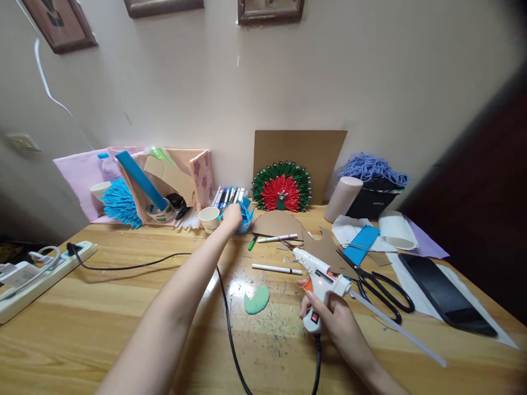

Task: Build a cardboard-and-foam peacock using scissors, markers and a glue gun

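My right hand (329,315) is wrapped round the handle of a white glue gun (321,280), with a long glue stick (399,329) poking out of its back end. My left hand (232,216) reaches to a small tub (244,226) of blue strips (246,211) beside a paper cup (209,218); its fingertips are hidden among the strips. A mint-green piece (257,300) with a notch lies on the wooden table (135,323). Behind stands a red and green fan-shaped peacock (281,189).
Scissors (381,291), a blue strip (362,245) and a phone (447,293) lie at the right. Pens (276,269), cardboard (278,223) and a green marker (252,242) are mid-table. A black cable (228,312) crosses the front; a power strip (49,280) sits left.
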